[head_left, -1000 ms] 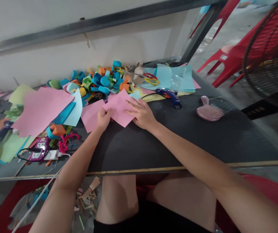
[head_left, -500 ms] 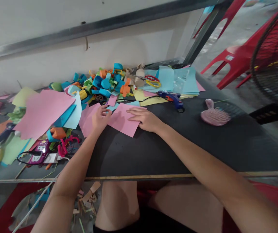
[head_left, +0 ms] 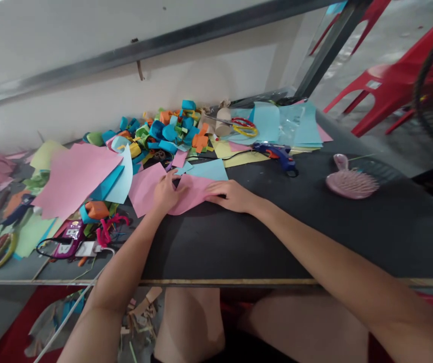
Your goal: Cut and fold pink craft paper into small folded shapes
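Observation:
A sheet of pink paper [head_left: 194, 193] lies between my hands on the dark table, its near edge bowed in a curve. My right hand [head_left: 232, 195] grips the sheet's right end between thumb and fingers. My left hand [head_left: 167, 193] rests at the left end with fingers apart, its thumb touching the paper. Under and beside that hand is another pink sheet [head_left: 144, 187]. Just behind the held sheet, a light blue sheet [head_left: 211, 170] shows its far part; the rest is covered.
Behind my hands sits a heap of coloured paper pieces [head_left: 169, 132]. A blue glue gun [head_left: 282, 155], red-and-yellow-handled scissors [head_left: 245, 127] and a pink hairbrush [head_left: 353, 182] are to the right. Leftward lie a large pink sheet [head_left: 78, 174], a purple device with a cable [head_left: 71, 238] and yellow-handled scissors [head_left: 4, 251].
The pink sheet has gone from flat to bowed and shifted left, uncovering more of the light blue sheet. My right hand has closed on its edge. The view has shifted slightly.

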The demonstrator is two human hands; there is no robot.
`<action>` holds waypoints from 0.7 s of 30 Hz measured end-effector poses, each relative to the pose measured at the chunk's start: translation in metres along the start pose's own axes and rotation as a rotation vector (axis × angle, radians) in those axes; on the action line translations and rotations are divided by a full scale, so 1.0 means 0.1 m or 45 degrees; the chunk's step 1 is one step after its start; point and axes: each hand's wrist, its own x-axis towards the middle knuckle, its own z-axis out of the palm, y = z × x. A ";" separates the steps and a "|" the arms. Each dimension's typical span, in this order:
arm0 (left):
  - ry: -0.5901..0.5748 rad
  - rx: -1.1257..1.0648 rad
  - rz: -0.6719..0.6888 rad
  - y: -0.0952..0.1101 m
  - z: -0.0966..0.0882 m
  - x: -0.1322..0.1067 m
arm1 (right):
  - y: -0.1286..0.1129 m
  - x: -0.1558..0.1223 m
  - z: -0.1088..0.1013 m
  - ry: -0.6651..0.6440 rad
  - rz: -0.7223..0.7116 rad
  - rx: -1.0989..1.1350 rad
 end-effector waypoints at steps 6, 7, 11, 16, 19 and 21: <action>-0.012 -0.178 -0.057 0.07 0.07 -0.01 | 0.04 -0.03 -0.03 -0.234 -0.077 -0.118; -0.004 -0.180 -0.038 0.07 0.07 -0.01 | 0.04 -0.03 -0.04 -0.261 -0.073 -0.103; 0.136 0.040 0.016 0.04 0.05 -0.01 | -0.01 -0.03 -0.07 -0.245 0.030 -0.021; 0.129 0.227 -0.041 0.02 0.07 -0.05 | -0.07 -0.02 -0.12 -0.347 0.119 -0.056; 0.062 0.163 0.047 0.05 0.08 -0.05 | -0.07 -0.02 -0.13 -0.391 0.101 -0.040; 0.067 0.059 0.102 0.06 0.06 -0.04 | -0.06 -0.03 -0.12 -0.344 0.066 0.017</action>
